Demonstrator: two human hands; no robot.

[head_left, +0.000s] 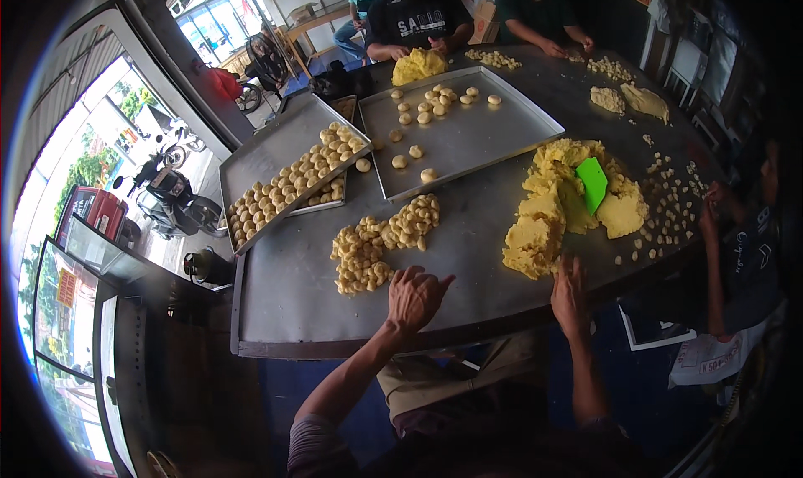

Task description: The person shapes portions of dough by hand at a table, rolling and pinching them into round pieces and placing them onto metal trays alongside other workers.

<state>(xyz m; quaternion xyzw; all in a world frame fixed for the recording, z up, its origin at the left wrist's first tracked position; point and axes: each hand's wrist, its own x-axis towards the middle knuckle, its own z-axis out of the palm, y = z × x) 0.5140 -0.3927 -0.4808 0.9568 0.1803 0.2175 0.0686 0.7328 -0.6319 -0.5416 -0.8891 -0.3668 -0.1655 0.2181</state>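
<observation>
My left hand [416, 300] is beside a heap of small pale dough pieces [365, 252], thumb stretched out to the right and fingertips at the heap's near edge. I see nothing held in it. On the right, my right hand [570, 301] reaches forward with its fingers extended, the tips at the near edge of a large yellow dough mass [535, 227]. A bright green scraper [592, 185] stands tilted in that mass, apart from both hands.
A metal tray [502, 110] with scattered round dough balls lies ahead. Left of it, a tilted tray [266, 170] carries rows of balls. Small dough bits [669, 200] lie at the right. Co-workers sit across the metal table [468, 294] and stand at its right side.
</observation>
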